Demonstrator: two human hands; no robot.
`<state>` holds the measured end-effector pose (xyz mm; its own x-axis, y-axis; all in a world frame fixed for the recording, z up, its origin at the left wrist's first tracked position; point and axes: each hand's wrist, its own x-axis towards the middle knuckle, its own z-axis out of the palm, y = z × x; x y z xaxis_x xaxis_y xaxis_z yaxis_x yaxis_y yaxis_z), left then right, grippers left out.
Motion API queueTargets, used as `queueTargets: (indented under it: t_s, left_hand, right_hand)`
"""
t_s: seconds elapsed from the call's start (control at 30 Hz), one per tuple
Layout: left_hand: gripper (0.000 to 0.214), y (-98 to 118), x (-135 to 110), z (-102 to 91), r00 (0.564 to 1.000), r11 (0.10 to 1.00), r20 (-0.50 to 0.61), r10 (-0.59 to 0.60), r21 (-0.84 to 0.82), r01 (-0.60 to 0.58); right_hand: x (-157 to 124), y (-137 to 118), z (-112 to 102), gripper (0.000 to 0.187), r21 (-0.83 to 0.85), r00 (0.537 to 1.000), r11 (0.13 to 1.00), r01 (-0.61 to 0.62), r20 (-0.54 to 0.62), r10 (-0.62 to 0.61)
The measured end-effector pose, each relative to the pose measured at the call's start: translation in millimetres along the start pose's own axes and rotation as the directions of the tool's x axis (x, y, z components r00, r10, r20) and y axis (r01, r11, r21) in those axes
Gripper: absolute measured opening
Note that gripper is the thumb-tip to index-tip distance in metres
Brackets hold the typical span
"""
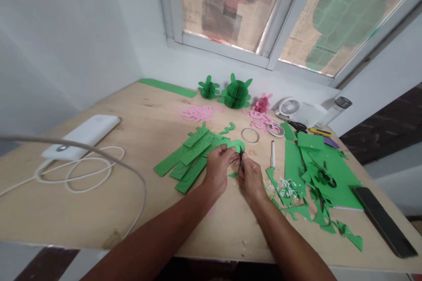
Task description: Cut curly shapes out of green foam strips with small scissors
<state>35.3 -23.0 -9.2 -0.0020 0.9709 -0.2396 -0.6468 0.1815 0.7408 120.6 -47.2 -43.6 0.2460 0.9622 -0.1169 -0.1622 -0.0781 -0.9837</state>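
My left hand (220,163) is pinched on a curved green paper cut-out (236,144) held just above the wooden table (138,193). My right hand (251,174) is closed round a small dark tool (241,160) whose tip meets the cut-out; I cannot make out what the tool is. The two hands almost touch. A stack of green paper strips (188,154) lies just left of my left hand. A small green scrap (232,175) lies on the table between the hands.
Green sheets and offcuts (316,171) spread to the right, with a black phone (382,219) at the edge. A white pen (273,153), tape rings (250,135), scissors (296,125), a small fan (289,106) and folded paper plants (235,92) lie behind. A power bank (82,134) with white cable sits left.
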Motion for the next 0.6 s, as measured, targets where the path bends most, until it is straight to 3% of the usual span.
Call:
queueTargets:
  t_s: [0.6]
  left_hand:
    - [0.018, 1.2, -1.3, 0.8, 1.0, 1.0, 0.005, -0.023, -0.005, 0.023]
  right_hand:
    - [-3.1, -3.9, 2.8, 0.056, 0.05, 0.999, 0.998, -0.029, -0.015, 0.03]
